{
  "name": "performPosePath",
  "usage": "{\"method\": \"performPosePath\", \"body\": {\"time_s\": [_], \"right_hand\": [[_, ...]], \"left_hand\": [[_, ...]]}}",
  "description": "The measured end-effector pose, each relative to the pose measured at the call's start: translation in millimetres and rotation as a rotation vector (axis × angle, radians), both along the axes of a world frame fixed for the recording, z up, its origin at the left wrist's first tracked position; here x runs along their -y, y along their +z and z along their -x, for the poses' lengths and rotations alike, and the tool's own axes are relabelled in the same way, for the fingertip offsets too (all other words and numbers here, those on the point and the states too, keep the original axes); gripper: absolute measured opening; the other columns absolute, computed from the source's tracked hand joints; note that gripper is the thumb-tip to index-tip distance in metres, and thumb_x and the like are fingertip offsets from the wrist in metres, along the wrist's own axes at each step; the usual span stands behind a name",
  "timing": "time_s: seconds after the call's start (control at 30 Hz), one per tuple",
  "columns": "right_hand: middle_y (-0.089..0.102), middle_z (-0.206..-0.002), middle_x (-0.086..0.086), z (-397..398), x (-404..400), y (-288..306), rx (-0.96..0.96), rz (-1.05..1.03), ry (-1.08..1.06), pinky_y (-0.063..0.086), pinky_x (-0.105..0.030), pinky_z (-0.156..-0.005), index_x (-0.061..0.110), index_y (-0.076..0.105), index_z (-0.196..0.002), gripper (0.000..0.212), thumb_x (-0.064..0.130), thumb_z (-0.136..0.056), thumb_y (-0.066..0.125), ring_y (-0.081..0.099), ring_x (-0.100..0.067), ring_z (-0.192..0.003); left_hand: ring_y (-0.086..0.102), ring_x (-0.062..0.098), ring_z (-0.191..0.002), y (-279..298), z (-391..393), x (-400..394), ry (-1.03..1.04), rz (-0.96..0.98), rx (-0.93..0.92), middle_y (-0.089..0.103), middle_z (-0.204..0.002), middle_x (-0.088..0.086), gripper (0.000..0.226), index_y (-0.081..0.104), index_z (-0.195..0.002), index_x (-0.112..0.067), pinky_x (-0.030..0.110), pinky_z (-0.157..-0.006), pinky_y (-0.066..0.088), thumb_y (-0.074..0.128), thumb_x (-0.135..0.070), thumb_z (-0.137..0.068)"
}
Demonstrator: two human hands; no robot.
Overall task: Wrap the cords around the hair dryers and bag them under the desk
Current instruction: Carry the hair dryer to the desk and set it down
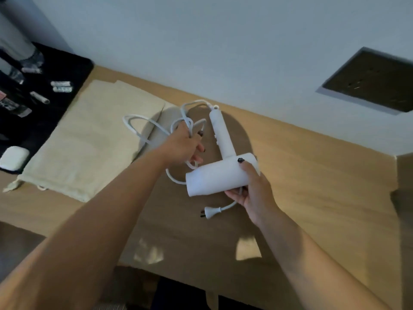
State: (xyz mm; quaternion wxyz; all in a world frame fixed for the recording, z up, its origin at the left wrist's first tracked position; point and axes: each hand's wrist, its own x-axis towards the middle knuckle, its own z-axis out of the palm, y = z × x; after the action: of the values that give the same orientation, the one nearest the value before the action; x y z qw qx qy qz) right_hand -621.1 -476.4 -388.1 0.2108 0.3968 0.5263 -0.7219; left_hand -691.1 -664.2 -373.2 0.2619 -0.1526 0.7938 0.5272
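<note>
Worktop (312, 175), wood: carries a cloth bag (89, 139), flat, at left.
Hair dryer (220, 175), white: held above worktop, barrel in right hand (250, 191), grip curled round it.
Cord (156, 128), white: loose loops gathered in left hand (183, 146), grip closed on them.
Plug (210, 213): dangling below barrel.
Step judged: wrapping barely begun. Next calls for winding loops round the handle.

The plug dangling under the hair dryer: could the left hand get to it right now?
Probably not straight away: the left hand is full of cord loops. Nothing blocks the plug itself.
</note>
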Motion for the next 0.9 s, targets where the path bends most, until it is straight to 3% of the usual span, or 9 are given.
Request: {"method": "performPosePath", "body": {"time_s": [0.1, 0.23, 0.33, 0.43, 0.57, 0.67, 0.73, 0.83, 0.9], "right_hand": [[0.058, -0.107, -0.008, 0, 4, 0, -0.002, -0.125, 0.012, 0.060, -0.046, -0.078, 0.019, 0.053, -0.113, 0.035, 0.035, -0.086, 0.068, 0.067, -0.023, -0.087], [0.062, -0.104, -0.006, 3, 8, 1, -0.029, -0.322, 0.056, 0.061, -0.039, -0.067, 0.022, 0.057, -0.106, 0.033, 0.044, -0.085, 0.068, 0.069, -0.024, -0.089], [0.061, -0.102, -0.006, 4, 9, -1, -0.013, -0.451, 0.092, 0.059, -0.034, -0.061, 0.017, 0.058, -0.107, 0.043, 0.051, -0.083, 0.066, 0.067, -0.022, -0.091], [0.062, -0.098, -0.005, 3, 10, 0, -0.022, -0.510, 0.082, 0.056, -0.030, -0.057, 0.014, 0.061, -0.102, 0.045, 0.053, -0.080, 0.068, 0.065, -0.022, -0.088], [0.062, -0.085, -0.004, 1, 10, -2, -0.007, -0.575, 0.065, 0.058, -0.035, -0.058, 0.011, 0.062, -0.093, 0.042, 0.050, -0.079, 0.066, 0.063, -0.018, -0.071], [0.063, -0.080, -0.001, -2, 8, -3, -0.045, -0.679, 0.103, 0.057, -0.041, -0.068, 0.014, 0.062, -0.086, 0.042, 0.056, -0.076, 0.063, 0.063, -0.020, -0.074], [0.063, -0.081, 0.001, -5, 7, 0, -0.088, -0.742, 0.148, 0.046, -0.032, -0.060, 0.015, 0.062, -0.089, 0.035, 0.049, -0.081, 0.062, 0.060, -0.018, -0.077], [0.063, -0.095, -0.001, -9, 1, 0, -0.174, -0.837, 0.206, 0.037, -0.028, -0.061, 0.017, 0.064, -0.098, 0.030, 0.043, -0.084, 0.060, 0.058, -0.019, -0.087], [0.059, -0.113, -0.004, -13, -4, 1, -0.209, -0.879, 0.224, 0.037, -0.026, -0.077, 0.015, 0.062, -0.114, 0.038, 0.041, -0.086, 0.060, 0.055, -0.019, -0.102]], "left_hand": [[0.066, 0.011, -0.050, -4, 12, 1, -0.127, 0.188, 0.007, 0.069, -0.077, 0.004, 0.048, 0.043, -0.126, 0.006, 0.023, -0.048, 0.050, 0.040, -0.036, -0.103], [0.065, 0.025, -0.081, -2, 21, -2, -0.131, 0.492, -0.083, 0.065, -0.097, 0.010, 0.066, 0.031, -0.138, -0.001, 0.034, -0.064, 0.046, 0.043, -0.052, -0.098], [0.064, 0.031, -0.093, 6, 17, -4, -0.176, 0.683, -0.250, 0.063, -0.107, 0.011, 0.059, 0.036, -0.130, -0.005, 0.036, -0.066, 0.040, 0.042, -0.054, -0.097], [0.064, 0.030, -0.084, 11, 14, -2, -0.241, 0.861, -0.488, 0.065, -0.096, 0.011, 0.051, 0.048, -0.113, -0.007, 0.035, -0.061, 0.036, 0.034, -0.054, -0.099], [0.056, 0.033, -0.100, 7, 15, 13, -0.133, 0.837, -0.613, 0.056, -0.114, 0.015, 0.055, 0.047, -0.124, -0.003, 0.039, -0.069, 0.040, 0.046, -0.050, -0.096], [0.037, 0.035, -0.132, 3, 14, 23, -0.120, 0.725, -0.556, 0.034, -0.148, 0.018, 0.078, 0.016, -0.150, 0.000, 0.045, -0.100, 0.038, 0.052, -0.040, -0.094], [0.020, 0.034, -0.145, 3, 10, 24, -0.201, 0.630, -0.545, 0.018, -0.157, 0.019, 0.078, 0.007, -0.152, 0.001, 0.043, -0.114, 0.026, 0.050, -0.033, -0.097], [0.012, 0.038, -0.147, 5, 2, 20, -0.347, 0.647, -0.651, 0.021, -0.156, 0.023, 0.070, 0.018, -0.150, 0.004, 0.048, -0.120, 0.014, 0.050, -0.028, -0.097], [0.015, 0.041, -0.146, 10, -1, 13, -0.402, 0.682, -0.714, 0.031, -0.150, 0.025, 0.063, 0.029, -0.145, 0.005, 0.053, -0.118, 0.013, 0.051, -0.028, -0.095]]}}
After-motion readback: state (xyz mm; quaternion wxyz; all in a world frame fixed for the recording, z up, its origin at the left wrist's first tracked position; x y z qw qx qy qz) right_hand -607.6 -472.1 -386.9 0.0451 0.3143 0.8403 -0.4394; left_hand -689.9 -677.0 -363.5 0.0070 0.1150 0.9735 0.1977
